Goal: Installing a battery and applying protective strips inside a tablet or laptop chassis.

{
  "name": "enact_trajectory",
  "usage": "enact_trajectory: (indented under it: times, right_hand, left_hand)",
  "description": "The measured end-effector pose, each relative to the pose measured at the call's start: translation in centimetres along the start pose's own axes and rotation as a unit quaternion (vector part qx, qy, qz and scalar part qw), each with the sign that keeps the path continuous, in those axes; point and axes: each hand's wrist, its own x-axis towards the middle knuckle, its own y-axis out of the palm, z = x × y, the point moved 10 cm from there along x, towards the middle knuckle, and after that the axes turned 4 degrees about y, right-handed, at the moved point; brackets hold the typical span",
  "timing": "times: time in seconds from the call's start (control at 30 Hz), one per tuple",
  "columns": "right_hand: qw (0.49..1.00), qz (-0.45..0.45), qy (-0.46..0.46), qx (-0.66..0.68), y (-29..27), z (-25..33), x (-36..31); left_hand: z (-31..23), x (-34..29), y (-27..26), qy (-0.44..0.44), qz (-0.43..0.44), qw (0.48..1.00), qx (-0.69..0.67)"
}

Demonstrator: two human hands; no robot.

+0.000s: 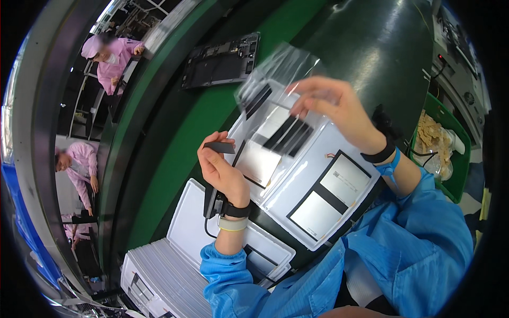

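Note:
My left hand [222, 172] grips a small dark grey flat piece [220, 147] between thumb and fingers, above the left edge of a white tray [275, 199]. My right hand [336, 108] is over the tray's far side, its fingers closed on a clear plastic film [281, 71]. The film is smeared by motion and hangs partly over the tray. In the tray lie flat silver battery packs with black borders, one battery pack [331, 193] in the near compartment and another [258, 164] beside my left hand. Part of the far compartment shows only through the film.
An opened tablet-like device chassis [221, 61] lies on the green work surface [183, 127] beyond the tray. White trays [164, 275] are stacked at the lower left. On the right stands a green bin [460, 175] with plastic bags and brown scraps. People in pink work across the line.

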Motion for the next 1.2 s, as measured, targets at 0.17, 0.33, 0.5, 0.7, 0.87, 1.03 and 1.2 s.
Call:
enact_trajectory:
  times: [0.17,0.33,0.5,0.7,0.87,1.03,1.2]
  right_hand:
    - [0.979,-0.144,-0.051,-0.135,-9.0,3.4,-0.3]
    - [0.852,-0.305,0.005,-0.426,-19.1,2.2,-1.9]
    - [0.645,-0.359,-0.033,-0.673,-20.4,1.5,-3.4]
    - [0.619,-0.345,-0.125,-0.695,-15.5,3.8,-3.8]
    - [0.972,0.055,0.090,-0.212,-3.0,1.2,-3.6]
    - [0.931,0.234,0.279,-0.031,6.3,-1.7,-6.9]
    - [0.939,0.203,0.275,0.034,4.2,-1.7,-7.2]
  left_hand:
    - [1.0,0.0,0.8,-0.039,0.047,0.998,-0.021]
    - [0.2,-0.2,1.9,-0.001,0.092,0.996,-0.018]
    - [-0.7,-0.3,2.3,0.033,0.128,0.991,-0.005]
    - [-2.9,-1.1,4.1,0.105,0.191,0.975,0.046]
    - [-6.4,-2.9,5.6,0.303,0.261,0.911,0.105]
    - [-9.4,-3.8,6.3,0.361,0.301,0.875,0.113]
    - [-10.1,-5.7,8.9,0.332,0.416,0.828,0.176]
